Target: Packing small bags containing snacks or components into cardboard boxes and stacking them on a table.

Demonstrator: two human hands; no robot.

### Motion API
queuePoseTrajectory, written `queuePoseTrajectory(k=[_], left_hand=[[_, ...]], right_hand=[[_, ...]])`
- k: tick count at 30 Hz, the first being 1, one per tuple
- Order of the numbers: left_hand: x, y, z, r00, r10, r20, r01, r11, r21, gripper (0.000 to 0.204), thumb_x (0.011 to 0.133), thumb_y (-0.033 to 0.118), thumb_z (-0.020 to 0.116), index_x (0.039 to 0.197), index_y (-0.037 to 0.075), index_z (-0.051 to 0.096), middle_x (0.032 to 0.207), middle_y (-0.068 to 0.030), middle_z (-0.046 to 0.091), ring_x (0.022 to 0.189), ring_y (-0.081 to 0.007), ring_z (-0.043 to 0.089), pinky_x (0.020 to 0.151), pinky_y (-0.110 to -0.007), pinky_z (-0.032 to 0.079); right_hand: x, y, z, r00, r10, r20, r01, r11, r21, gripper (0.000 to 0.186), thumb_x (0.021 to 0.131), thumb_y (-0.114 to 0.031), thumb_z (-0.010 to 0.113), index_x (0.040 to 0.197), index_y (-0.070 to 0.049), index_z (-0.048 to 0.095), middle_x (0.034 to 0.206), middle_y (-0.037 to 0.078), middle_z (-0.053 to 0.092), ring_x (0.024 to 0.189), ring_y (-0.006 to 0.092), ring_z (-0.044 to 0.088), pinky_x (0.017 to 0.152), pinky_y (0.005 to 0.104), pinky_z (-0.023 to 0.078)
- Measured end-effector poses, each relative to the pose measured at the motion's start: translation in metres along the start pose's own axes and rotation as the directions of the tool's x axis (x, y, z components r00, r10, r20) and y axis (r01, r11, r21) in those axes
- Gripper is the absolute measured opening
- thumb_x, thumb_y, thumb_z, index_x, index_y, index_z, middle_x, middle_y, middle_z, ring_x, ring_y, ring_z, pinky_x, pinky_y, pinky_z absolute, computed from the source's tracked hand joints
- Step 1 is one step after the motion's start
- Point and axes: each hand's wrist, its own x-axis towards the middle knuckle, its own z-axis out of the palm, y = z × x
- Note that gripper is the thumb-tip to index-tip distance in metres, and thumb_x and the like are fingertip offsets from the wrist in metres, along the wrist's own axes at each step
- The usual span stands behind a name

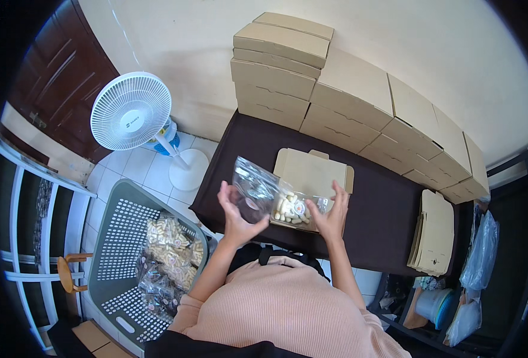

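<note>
Two pouches to mind at once: a dark pouch (255, 192) held up by the left hand (239, 219), just left of the open box (311, 170); a pale pouch (292, 209) over the near part of that box, just beside the right hand (331, 216); cannot tell whether resting there or slightly raised. On the left, thumb and fingers curled about the lower side of the dark pouch, apparently pinching film; on the right, fingers and thumb parted around the edge of the pale pouch; cannot tell whether gripping or only touching.

To handle well, hold the dark pouch by the slack film rather than across the filled part, for fear of crushing; support from below if sagging; steer clear of the pale pouch when bringing both close together. With the right hand, press lightly and flat, so as to spread the pieces (283, 206) evenly; smooth out creases; tuck loose corners inside the edges of the box, away from the fold lines.

Mind the box on the dark table (374, 224); avoid leaning on the near edge; no need to disturb the stack (350, 80) behind, the blanks (434, 232) at the right end, or the basket (117, 224) of pouches at the left.
</note>
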Motion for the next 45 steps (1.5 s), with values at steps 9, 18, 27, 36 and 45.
queuePoseTrajectory(k=[9,18,27,36,45], left_hand=[[0.017,0.033,0.045,0.906,0.372,0.205,-0.367,0.928,-0.060,0.112,0.050,0.026,0.083,0.130,0.002,0.008,0.119,-0.0204,0.030,0.107,-0.0299,0.035,0.089,-0.042,0.035],[0.013,0.019,0.065,0.857,-0.011,0.516,-0.098,0.978,0.184,0.060,0.080,0.036,0.058,0.123,0.001,0.037,0.124,-0.0198,0.038,0.116,-0.0349,0.036,0.096,-0.045,0.028],[-0.005,-0.006,0.093,0.625,-0.048,0.779,-0.333,0.886,0.322,0.045,0.080,0.025,0.060,0.117,0.004,0.050,0.130,-0.0176,0.040,0.127,-0.0321,0.031,0.105,-0.047,0.021],[0.000,-0.018,0.084,0.675,-0.114,0.729,-0.222,0.911,0.348,0.084,0.067,0.023,0.072,0.132,-0.005,0.028,0.130,-0.0240,0.037,0.128,-0.0352,0.029,0.108,-0.047,0.018],[0.013,-0.010,0.065,0.588,-0.117,0.800,-0.137,0.961,0.241,0.093,0.061,0.024,0.072,0.138,0.003,0.024,0.134,-0.0217,0.034,0.128,-0.0358,0.029,0.109,-0.044,0.018]], right_hand=[[0.000,-0.073,-0.053,0.983,-0.168,0.078,0.070,0.728,0.682,0.028,0.092,-0.018,0.047,0.094,0.003,0.066,0.091,0.008,0.062,0.088,0.0170,0.056,0.080,0.0287,0.042],[0.038,0.004,-0.077,0.993,-0.042,0.110,-0.038,0.773,0.633,0.029,0.091,-0.020,0.050,0.083,0.004,0.065,0.078,0.008,0.065,0.073,0.0134,0.060,0.068,0.0273,0.047],[0.083,0.039,-0.047,0.892,-0.048,0.449,-0.332,0.604,0.724,0.024,0.087,-0.024,0.059,0.077,-0.002,0.057,0.063,0.002,0.057,0.053,0.0098,0.058,0.049,0.0235,0.049],[0.088,0.071,0.017,0.465,-0.212,0.859,-0.257,0.897,0.360,0.029,0.080,-0.032,0.068,0.075,-0.005,0.059,0.057,-0.002,0.052,0.052,0.0075,0.051,0.049,0.0230,0.043],[0.027,0.037,-0.040,0.920,-0.246,0.305,0.260,0.966,-0.006,0.037,0.075,-0.026,0.064,0.104,-0.004,0.057,0.100,0.014,0.053,0.100,0.0327,0.051,0.089,0.0448,0.036]])
